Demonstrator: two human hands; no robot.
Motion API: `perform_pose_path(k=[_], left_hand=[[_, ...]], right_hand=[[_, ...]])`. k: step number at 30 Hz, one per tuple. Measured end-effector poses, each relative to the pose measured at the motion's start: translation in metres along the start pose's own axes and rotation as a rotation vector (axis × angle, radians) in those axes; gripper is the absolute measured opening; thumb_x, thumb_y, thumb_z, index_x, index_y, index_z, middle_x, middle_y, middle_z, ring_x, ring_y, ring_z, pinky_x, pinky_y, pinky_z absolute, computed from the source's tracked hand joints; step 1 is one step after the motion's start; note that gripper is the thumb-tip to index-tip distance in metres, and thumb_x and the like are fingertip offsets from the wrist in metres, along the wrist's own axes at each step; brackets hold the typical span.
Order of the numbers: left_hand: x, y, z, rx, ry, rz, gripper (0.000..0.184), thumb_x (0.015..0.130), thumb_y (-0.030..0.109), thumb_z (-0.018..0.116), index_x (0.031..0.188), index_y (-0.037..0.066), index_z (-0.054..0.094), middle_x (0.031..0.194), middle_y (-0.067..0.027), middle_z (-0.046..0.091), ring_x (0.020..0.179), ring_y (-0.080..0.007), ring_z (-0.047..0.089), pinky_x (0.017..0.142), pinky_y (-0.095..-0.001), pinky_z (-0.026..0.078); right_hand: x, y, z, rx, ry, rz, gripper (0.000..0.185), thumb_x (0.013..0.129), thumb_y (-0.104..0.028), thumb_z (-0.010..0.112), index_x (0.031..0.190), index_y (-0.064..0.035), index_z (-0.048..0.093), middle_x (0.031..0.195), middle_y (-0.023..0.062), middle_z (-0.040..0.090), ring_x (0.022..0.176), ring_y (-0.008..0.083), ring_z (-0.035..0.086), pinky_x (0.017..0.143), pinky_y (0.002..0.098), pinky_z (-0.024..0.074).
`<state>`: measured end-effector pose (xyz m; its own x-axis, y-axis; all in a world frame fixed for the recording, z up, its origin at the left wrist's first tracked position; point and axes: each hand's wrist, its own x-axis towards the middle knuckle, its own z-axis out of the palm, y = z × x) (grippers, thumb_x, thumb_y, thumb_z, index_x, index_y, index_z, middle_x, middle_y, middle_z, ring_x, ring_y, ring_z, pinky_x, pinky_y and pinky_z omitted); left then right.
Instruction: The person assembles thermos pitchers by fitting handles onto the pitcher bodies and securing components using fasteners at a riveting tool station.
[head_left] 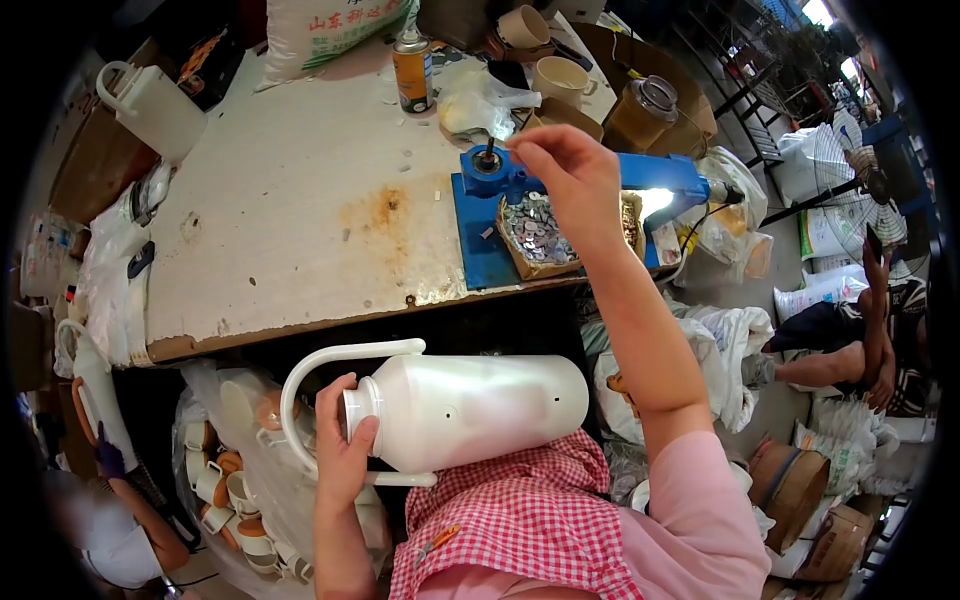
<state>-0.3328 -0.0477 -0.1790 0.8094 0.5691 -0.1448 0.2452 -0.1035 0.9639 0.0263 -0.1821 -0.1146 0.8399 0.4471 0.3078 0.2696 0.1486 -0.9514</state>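
A white plastic jug body [490,412] lies on its side across my lap, with small holes in its wall. My left hand [345,430] is closed around its narrow neck. A curved white handle [290,400] loops around that end, beside the same hand. Over the table my right hand [575,180] is closed in a pinch, close to the dark upright pin of a blue bench press [487,168]; whatever is between the fingertips is too small to make out. Below that hand, a cardboard box [540,268] holds many small metal pieces [535,225].
A spray can [411,72], a clear plastic bag [480,105] and a cream cup [563,80] stand at the back of the white table [290,220]. Bagged cups [240,495] sit at lower left. A fan [850,190] and other people are at the sides.
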Motion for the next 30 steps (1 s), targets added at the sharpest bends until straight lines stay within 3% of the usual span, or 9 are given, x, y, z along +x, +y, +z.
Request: perform_pose_path(k=[5,14,17,19,20,23,25,29,30], left_hand=[[-0.003,0.000,-0.003,0.002,-0.009,0.027,0.058,0.088,0.022,0.070,0.139,0.005,0.048,0.127,-0.0106,0.046,0.120,-0.0245,0.049,0.106,-0.0368,0.039],[0.000,-0.002,-0.004,0.019,-0.012,0.048,0.057,0.086,0.016,0.068,0.138,0.005,0.048,0.128,-0.0115,0.046,0.121,-0.0251,0.049,0.107,-0.0368,0.039],[0.000,-0.001,-0.004,0.002,-0.021,0.041,0.058,0.086,0.014,0.067,0.139,0.004,0.048,0.129,-0.0121,0.046,0.121,-0.0256,0.049,0.107,-0.0370,0.038],[0.000,0.001,-0.002,-0.013,-0.016,0.044,0.058,0.085,0.014,0.067,0.139,0.004,0.047,0.129,-0.0124,0.047,0.121,-0.0258,0.049,0.108,-0.0369,0.038],[0.000,0.002,-0.002,-0.027,-0.015,0.046,0.058,0.085,0.014,0.067,0.139,0.004,0.047,0.129,-0.0126,0.047,0.121,-0.0260,0.049,0.108,-0.0369,0.038],[-0.001,0.000,-0.003,0.049,-0.015,-0.006,0.057,0.091,0.025,0.067,0.140,0.004,0.046,0.130,-0.0129,0.047,0.122,-0.0258,0.048,0.108,-0.0365,0.036],[0.001,0.000,0.000,0.037,-0.027,0.006,0.058,0.093,0.031,0.066,0.140,0.003,0.046,0.131,-0.0131,0.047,0.122,-0.0257,0.049,0.108,-0.0369,0.037],[-0.001,0.001,-0.001,0.058,-0.002,-0.007,0.059,0.094,0.033,0.065,0.141,0.003,0.046,0.131,-0.0126,0.048,0.120,-0.0255,0.050,0.107,-0.0372,0.038],[-0.001,0.002,0.000,0.077,0.002,-0.008,0.059,0.094,0.033,0.065,0.141,0.003,0.046,0.131,-0.0124,0.049,0.120,-0.0254,0.050,0.106,-0.0373,0.038]], right_hand=[[0.023,0.008,0.010,-0.109,-0.113,-0.046,0.015,0.093,-0.010,0.069,0.100,0.0033,0.073,0.090,0.0039,0.075,0.083,0.0061,0.066,0.076,0.0226,0.0525],[0.030,0.003,0.006,-0.096,-0.187,0.005,0.014,0.096,-0.008,0.065,0.104,0.0021,0.070,0.093,0.0066,0.076,0.087,0.0113,0.070,0.078,0.0263,0.0566],[0.033,-0.004,0.004,-0.165,-0.257,-0.002,0.014,0.098,-0.010,0.064,0.105,0.0010,0.068,0.100,0.0074,0.075,0.092,0.0108,0.069,0.078,0.0244,0.0551],[0.033,-0.010,0.003,-0.446,-0.288,-0.073,0.012,0.098,-0.010,0.064,0.104,0.0001,0.068,0.099,0.0068,0.075,0.092,0.0098,0.069,0.077,0.0235,0.0551],[0.034,-0.008,0.002,-0.425,-0.284,-0.087,0.012,0.097,-0.010,0.065,0.104,-0.0004,0.068,0.099,0.0064,0.075,0.091,0.0093,0.069,0.077,0.0233,0.0551],[0.032,-0.007,0.001,-0.370,-0.287,-0.096,0.012,0.096,-0.010,0.066,0.104,-0.0006,0.068,0.099,0.0060,0.075,0.090,0.0093,0.069,0.074,0.0232,0.0553],[0.024,0.005,0.002,-0.199,-0.210,-0.225,0.012,0.097,-0.007,0.065,0.107,-0.0004,0.068,0.098,0.0061,0.075,0.089,0.0101,0.069,0.075,0.0233,0.0554],[-0.025,0.014,-0.026,-0.098,-0.071,-0.051,0.014,0.090,-0.013,0.073,0.098,-0.0009,0.072,0.084,0.0037,0.072,0.077,0.0088,0.066,0.070,0.0255,0.0535],[-0.039,0.032,-0.041,-0.289,-0.162,0.083,0.013,0.089,-0.013,0.073,0.098,-0.0025,0.073,0.086,0.0049,0.073,0.077,0.0120,0.067,0.071,0.0277,0.0541]])
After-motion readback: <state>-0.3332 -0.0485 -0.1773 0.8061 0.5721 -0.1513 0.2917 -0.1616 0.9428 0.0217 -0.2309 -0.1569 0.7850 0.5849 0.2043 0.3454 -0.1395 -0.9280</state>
